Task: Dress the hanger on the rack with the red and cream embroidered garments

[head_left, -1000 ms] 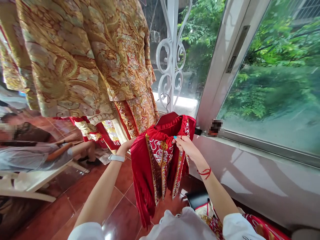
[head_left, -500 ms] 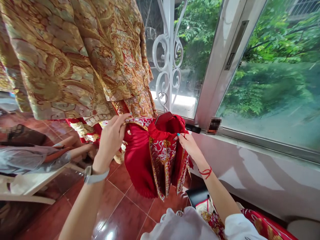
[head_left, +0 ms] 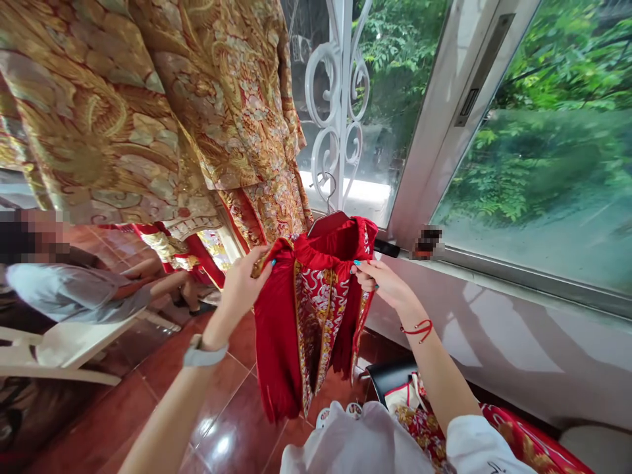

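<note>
Hanging from a red hanger (head_left: pixel 330 222) before the white window grille (head_left: pixel 338 99), the red embroidered garment (head_left: pixel 281 342) is held at its upper edge. The left hand (head_left: pixel 243 284) pinches the left corner between thumb and fingers; the right hand (head_left: pixel 381 283) pinches the right border the same way. Low on the right a dark box (head_left: pixel 390 388) stands on the floor tiles (head_left: pixel 232 428); patterned cloth lies at it, whether inside I cannot tell. The golden robe (head_left: pixel 148 112) hangs just beside on the left, the wall (head_left: pixel 518 355) is near on the right, and open floor lies below the hem.
</note>
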Tool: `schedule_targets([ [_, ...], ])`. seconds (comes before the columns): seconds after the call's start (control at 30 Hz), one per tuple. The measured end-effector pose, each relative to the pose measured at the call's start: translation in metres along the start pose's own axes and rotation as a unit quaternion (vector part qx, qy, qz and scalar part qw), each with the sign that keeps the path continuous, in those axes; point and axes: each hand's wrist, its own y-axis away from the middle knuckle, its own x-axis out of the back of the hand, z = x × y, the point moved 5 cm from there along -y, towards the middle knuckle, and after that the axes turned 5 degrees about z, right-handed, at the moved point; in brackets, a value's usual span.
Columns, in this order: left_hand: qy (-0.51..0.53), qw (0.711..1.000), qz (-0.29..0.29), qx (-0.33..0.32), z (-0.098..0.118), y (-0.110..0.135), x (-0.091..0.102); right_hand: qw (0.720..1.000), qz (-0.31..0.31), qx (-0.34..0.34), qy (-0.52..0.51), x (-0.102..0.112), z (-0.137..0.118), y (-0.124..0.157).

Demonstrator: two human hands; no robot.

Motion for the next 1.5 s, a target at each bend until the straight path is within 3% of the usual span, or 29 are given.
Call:
schedule_targets([
  [0.13,-0.059,0.989,0.133,0.007,-0.015,0.014,-0.032,1.000,0.003,0.027,0.007,-0.011,-0.011,0.009],
  [0.23,-0.008,0.975,0.216,0.049,-0.035,0.019,-0.053,0.999,-0.017,0.039,0.029,-0.018,-0.009,0.013],
  [0.3,0.029,0.968,0.238,0.071,-0.048,0.022,-0.065,0.999,-0.001,0.038,0.034,-0.013,-0.001,0.011],
  [0.43,0.026,0.989,0.124,0.078,-0.067,0.023,-0.079,0.997,0.063,0.026,0.042,0.005,0.019,0.001],
  [0.53,0.006,0.997,0.063,0.049,-0.066,0.019,-0.068,0.994,0.065,0.027,0.082,0.009,0.027,-0.009],
  [0.67,0.022,0.998,0.054,0.004,-0.036,-0.001,-0.045,0.989,0.050,0.023,0.134,0.001,0.033,-0.023],
  [0.73,0.034,0.999,0.032,-0.010,-0.014,-0.020,-0.044,0.986,0.043,0.021,0.158,-0.004,0.036,-0.029],
  [0.8,0.056,0.998,-0.032,-0.011,0.003,-0.046,-0.055,0.982,0.035,0.016,0.184,-0.010,0.038,-0.033],
  [0.87,0.100,0.985,-0.138,0.019,0.009,-0.070,-0.075,0.979,0.030,0.009,0.202,-0.015,0.039,-0.034],
  [0.93,0.169,0.953,-0.240,0.072,0.006,-0.086,-0.097,0.978,0.031,0.005,0.208,-0.019,0.040,-0.034],
  [1.0,0.251,0.922,-0.274,0.105,-0.001,-0.093,-0.110,0.980,0.036,0.001,0.196,-0.021,0.041,-0.033],
  [1.07,0.310,0.913,-0.244,0.100,-0.007,-0.095,-0.114,0.985,0.040,-0.008,0.167,-0.019,0.043,-0.033],
  [1.17,0.316,0.933,-0.163,0.060,-0.010,-0.092,-0.114,0.992,0.045,-0.025,0.117,-0.013,0.043,-0.034],
  [1.23,0.287,0.954,-0.072,0.039,-0.007,-0.091,-0.112,0.994,0.043,-0.029,0.098,-0.011,0.037,-0.036],
  [1.3,0.247,0.967,0.054,0.023,0.000,-0.091,-0.107,0.995,0.025,-0.026,0.093,-0.014,0.029,-0.037],
  [1.4,0.190,0.949,0.251,0.014,0.014,-0.084,-0.102,0.996,-0.011,-0.005,0.094,-0.024,0.018,-0.038],
  [1.47,0.167,0.938,0.305,0.003,0.021,-0.076,-0.101,0.995,-0.014,0.010,0.100,-0.027,0.019,-0.037],
  [1.5,0.162,0.943,0.292,-0.009,0.022,-0.074,-0.100,0.994,-0.006,0.015,0.106,-0.027,0.022,-0.037],
])
